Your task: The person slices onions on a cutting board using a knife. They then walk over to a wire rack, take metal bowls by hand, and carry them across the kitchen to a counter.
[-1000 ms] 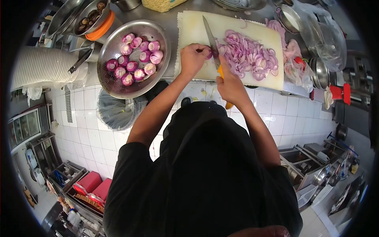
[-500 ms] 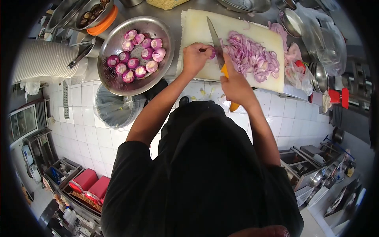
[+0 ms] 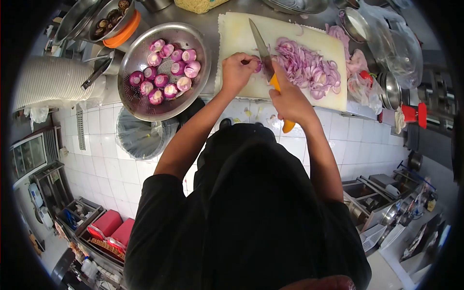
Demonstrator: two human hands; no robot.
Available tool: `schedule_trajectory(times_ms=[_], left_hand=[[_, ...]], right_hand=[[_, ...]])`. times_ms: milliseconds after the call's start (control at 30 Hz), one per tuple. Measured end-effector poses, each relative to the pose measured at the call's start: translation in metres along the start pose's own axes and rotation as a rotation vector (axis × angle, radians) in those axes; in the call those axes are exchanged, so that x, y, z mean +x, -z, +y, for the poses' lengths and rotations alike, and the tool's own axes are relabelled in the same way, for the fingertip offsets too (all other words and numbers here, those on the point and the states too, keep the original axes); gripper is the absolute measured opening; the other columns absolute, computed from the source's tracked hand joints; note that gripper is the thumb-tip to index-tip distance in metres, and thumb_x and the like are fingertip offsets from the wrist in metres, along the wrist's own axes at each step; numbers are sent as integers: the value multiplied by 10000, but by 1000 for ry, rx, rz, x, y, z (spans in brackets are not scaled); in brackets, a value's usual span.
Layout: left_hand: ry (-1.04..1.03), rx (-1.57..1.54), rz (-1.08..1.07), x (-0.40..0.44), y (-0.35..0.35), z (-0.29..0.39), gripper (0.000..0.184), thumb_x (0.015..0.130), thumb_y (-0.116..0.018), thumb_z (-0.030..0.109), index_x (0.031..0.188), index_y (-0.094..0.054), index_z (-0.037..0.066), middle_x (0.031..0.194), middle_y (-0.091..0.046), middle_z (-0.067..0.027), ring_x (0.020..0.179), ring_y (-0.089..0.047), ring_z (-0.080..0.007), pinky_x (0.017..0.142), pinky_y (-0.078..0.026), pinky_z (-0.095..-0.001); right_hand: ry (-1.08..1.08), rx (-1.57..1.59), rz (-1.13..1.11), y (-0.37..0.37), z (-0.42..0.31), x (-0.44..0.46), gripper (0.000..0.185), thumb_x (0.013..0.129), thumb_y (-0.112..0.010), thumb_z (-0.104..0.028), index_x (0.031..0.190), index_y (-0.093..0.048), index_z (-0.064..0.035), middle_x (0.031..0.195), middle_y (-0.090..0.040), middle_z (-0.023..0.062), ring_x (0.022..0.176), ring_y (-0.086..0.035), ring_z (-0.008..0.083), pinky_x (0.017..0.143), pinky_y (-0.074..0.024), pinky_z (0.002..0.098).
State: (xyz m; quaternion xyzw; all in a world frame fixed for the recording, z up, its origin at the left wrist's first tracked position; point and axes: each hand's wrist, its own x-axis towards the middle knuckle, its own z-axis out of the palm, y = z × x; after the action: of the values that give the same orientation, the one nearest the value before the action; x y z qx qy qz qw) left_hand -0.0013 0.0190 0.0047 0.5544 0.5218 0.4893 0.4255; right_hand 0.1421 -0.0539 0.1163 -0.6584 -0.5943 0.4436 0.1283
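Two hands work over one cutting board [image 3: 237, 41], which lies along the near edge of the surface [image 3: 211, 36]. The left hand [image 3: 236, 75] has its grip pinched nearly closed on one onion piece [image 3: 258, 65], towards the board's left edge. The right hand [image 3: 294, 102] has its grip wrapped around the yellow handle of one knife [image 3: 261, 42]; the blade stands just beside the piece, tip towards the board's far edge. One heap of sliced onion [image 3: 304, 67], too many slices to count, covers much of the board's right half. To the left, one colander [image 3: 202, 96] reaches past the surface's near edge and holds at least fourteen peeled onions [image 3: 161, 80]. One bowl of mushrooms [image 3: 112, 19] sits near the surface's far left corner.
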Motion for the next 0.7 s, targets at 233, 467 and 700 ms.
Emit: schedule_trajectory(times_ms=[233,467,700], left_hand=[[-51,62,30,0,1,0,136,798,-665,62,851,-722,-51,698,-712,-123,621,-691,-139,623,-543,-260],[30,-21,-30,3,3,-4,167,793,-696,118,870,-733,-26,731,-725,-104,668,-686,-113,661,-538,-261],[-5,46,-26,2,3,-4,166,807,-690,120,870,-731,-29,721,-724,-93,660,-683,-110,644,-531,-253]], right_hand=[[193,-201,262,-56,46,41,723,903,-497,-108,1537,-154,-161,963,-648,321,767,-665,432,761,-503,501],[101,-58,89,-15,16,54,716,872,-496,-99,1520,-192,-109,1091,-592,376,999,-599,490,904,-456,524],[73,-155,55,-18,13,6,727,892,-478,-98,1540,-149,-136,949,-662,265,504,-628,273,604,-533,410]])
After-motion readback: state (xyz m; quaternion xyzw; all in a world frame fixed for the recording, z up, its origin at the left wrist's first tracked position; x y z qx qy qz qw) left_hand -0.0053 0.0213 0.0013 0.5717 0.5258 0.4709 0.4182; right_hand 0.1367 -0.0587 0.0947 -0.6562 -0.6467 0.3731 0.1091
